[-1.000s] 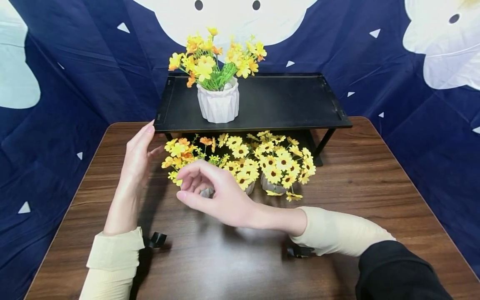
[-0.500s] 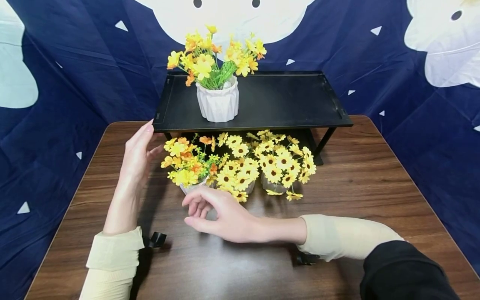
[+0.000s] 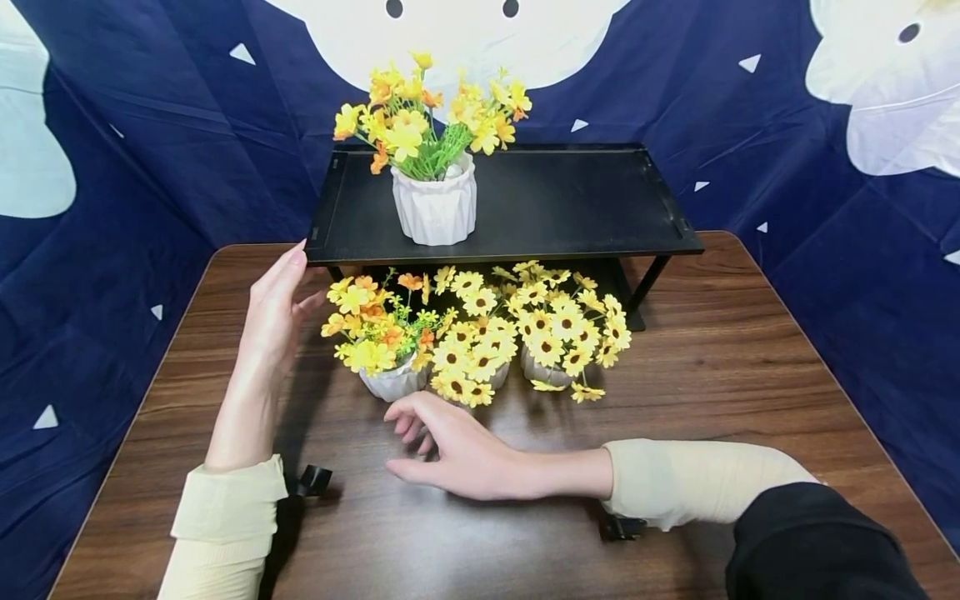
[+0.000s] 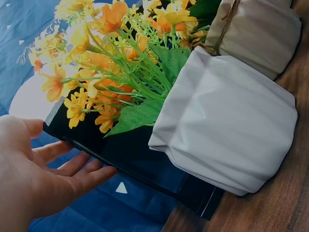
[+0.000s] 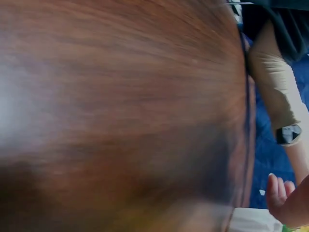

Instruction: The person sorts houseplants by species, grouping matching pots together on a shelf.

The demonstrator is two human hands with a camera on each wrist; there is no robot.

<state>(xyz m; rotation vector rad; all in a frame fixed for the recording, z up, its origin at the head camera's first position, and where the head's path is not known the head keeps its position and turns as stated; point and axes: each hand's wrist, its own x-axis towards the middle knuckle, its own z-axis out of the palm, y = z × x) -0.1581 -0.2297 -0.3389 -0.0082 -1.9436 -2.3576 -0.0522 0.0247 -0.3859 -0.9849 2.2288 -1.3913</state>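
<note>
My left hand (image 3: 272, 312) touches the front left corner of a black two-tier shelf (image 3: 570, 200). In the left wrist view its fingers extend along the shelf's edge. My right hand (image 3: 461, 446) hovers over the table, loosely curled and holding nothing, just in front of the lower pots. On the upper tier stands a white ribbed pot of yellow-orange artificial flowers (image 3: 435, 200). Below the tier's front edge are a similar white pot (image 3: 393, 383) with orange-yellow flowers, and two pots of yellow daisies with dark centres (image 3: 480, 350), (image 3: 547, 325) to its right.
The brown wood-grain table (image 3: 750, 400) carries the shelf near its back edge. A dark blue cloth (image 3: 187, 108) with white patterns hangs behind and beside it. Both forearms bear small black wrist devices (image 3: 313, 481). Most of the right wrist view is blurred tabletop.
My right hand has drawn back from in front of the left lower pot, toward me and slightly right, uncovering that pot. My left hand stays at the shelf corner.
</note>
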